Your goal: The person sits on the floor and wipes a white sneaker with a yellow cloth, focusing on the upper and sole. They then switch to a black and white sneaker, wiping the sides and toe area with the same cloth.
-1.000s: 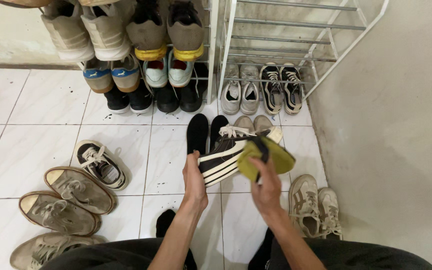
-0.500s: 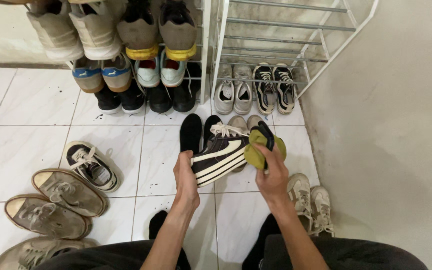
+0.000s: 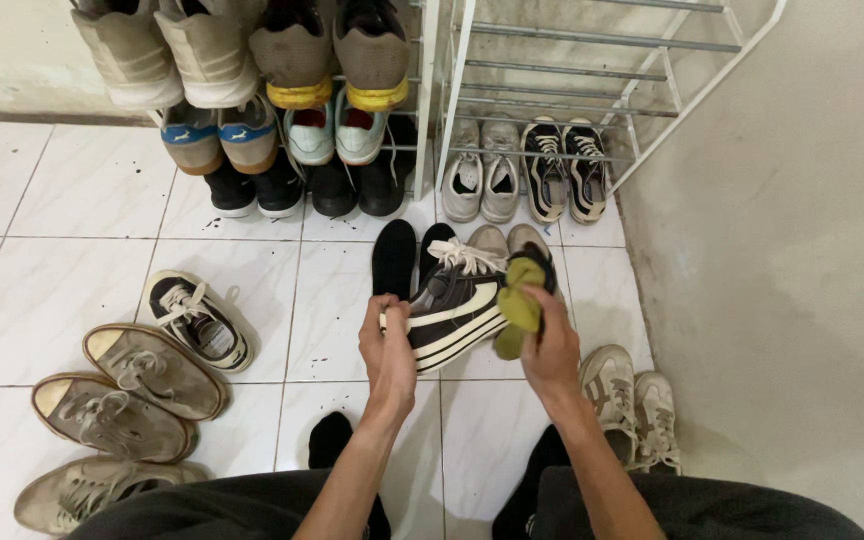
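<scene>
My left hand grips the heel of a black sneaker with cream stripes and white laces, holding it above the tiled floor. My right hand clutches a yellow-green cloth and presses it against the toe end of that sneaker. Both forearms reach out from my lap over dark trousers.
A white shoe rack at the back holds several pairs. The right rack section has bare upper bars. Loose shoes lie on the floor: a black sneaker, brown ones at left, a beige pair at right. A grey wall stands right.
The cloth has bunched up and slid down along the sneaker's toe. My left hand has curled tighter around the heel. The camera view shifted slightly.
</scene>
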